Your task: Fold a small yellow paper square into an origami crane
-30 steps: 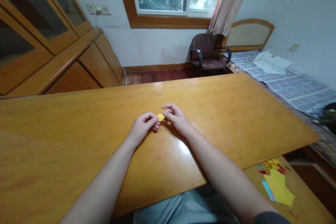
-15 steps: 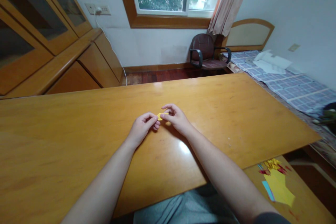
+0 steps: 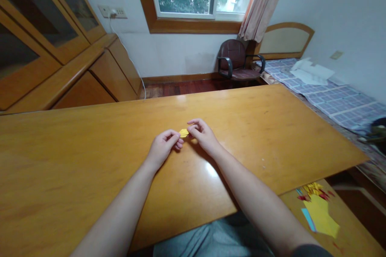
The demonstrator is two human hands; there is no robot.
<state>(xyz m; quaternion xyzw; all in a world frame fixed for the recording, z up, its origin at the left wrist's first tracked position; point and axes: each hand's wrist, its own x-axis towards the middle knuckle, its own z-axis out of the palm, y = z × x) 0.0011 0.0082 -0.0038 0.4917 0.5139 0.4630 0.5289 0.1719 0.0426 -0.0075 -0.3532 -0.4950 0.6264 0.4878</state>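
Between my two hands, just above the wooden table point(image 3: 90, 160), is a small folded piece of yellow paper point(image 3: 183, 133). My left hand point(image 3: 165, 144) pinches its left end between thumb and forefinger. At the right end, the thumb and forefinger of my right hand point(image 3: 202, 134) close on the paper's edge, with the other fingers loosely curled. The middle of the paper shows between the fingertips, and its ends are hidden by them. It is too small for me to make out the folds clearly.
On a lower surface at the right lie yellow paper sheets point(image 3: 321, 217), a light blue paper strip point(image 3: 308, 220) and a pile of small yellow folded pieces point(image 3: 312, 188) with red bits. Beyond the table stand an office chair point(image 3: 233, 60), a bed point(image 3: 328, 88) and a cabinet point(image 3: 99, 76).
My right thumb has shifted slightly right along the yellow paper, so more of its face shows. My left hand has stayed almost in place.
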